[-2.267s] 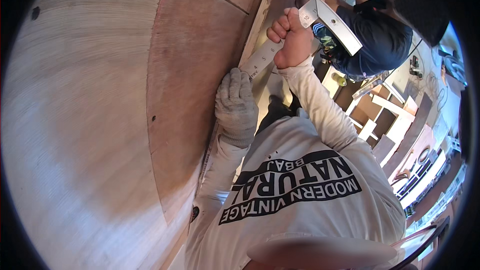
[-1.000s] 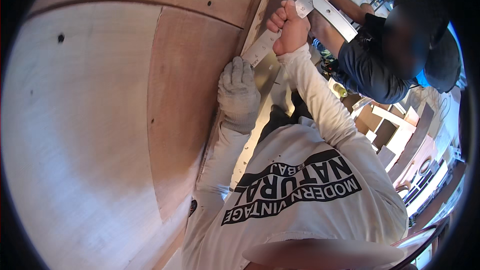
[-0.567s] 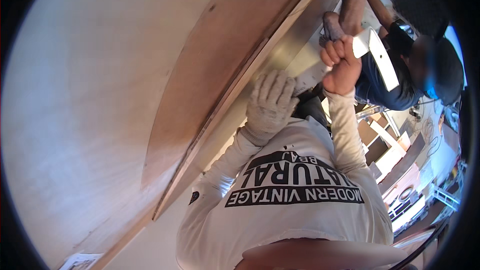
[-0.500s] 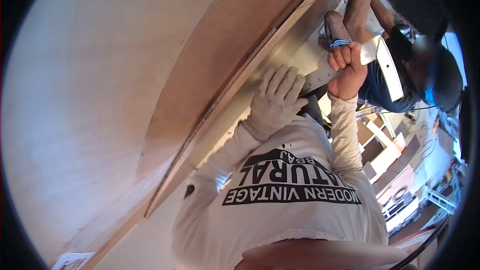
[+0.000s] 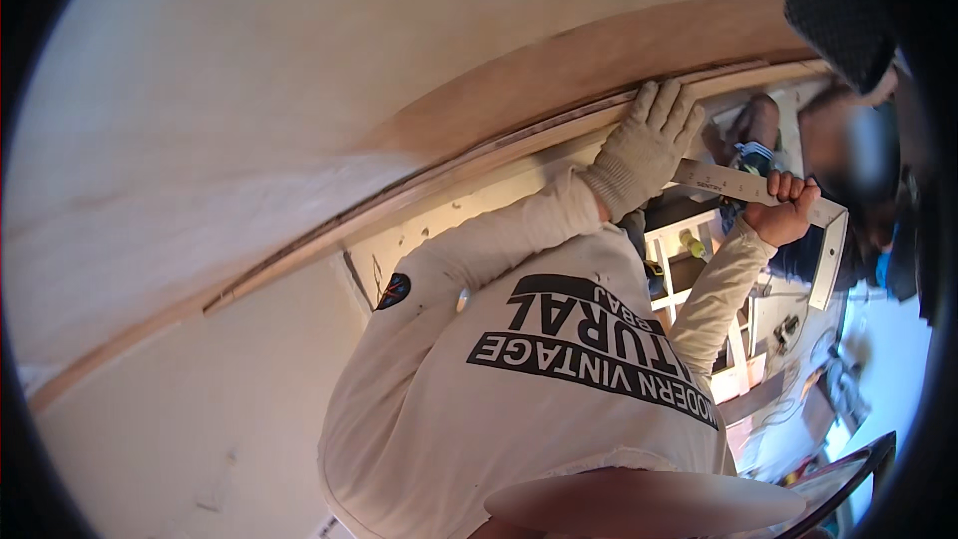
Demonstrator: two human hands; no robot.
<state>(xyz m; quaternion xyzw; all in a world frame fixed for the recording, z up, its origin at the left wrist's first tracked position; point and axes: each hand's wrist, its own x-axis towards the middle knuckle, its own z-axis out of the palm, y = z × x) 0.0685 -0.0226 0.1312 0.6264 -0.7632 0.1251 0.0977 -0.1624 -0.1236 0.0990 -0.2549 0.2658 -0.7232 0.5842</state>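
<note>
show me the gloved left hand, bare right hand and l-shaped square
Gloved left hand (image 5: 647, 148): head view, middle of the glove's back.
Bare right hand (image 5: 784, 214): head view, middle of the closed hand.
L-shaped square (image 5: 732, 183): head view, on its marked blade.

And here's the metal square (image 5: 723, 181), a flat, pale L with markings along its long leg, gripped near the corner in the bare right hand (image 5: 783, 221), its far end just beside the gloved left hand (image 5: 644, 148) and its short leg slanting downward! Above runs the big wooden panel (image 5: 559, 70), pale with a reddish-brown band, its long edge climbing to the right, gloved fingers spread at that edge, contact hard to judge.
</note>
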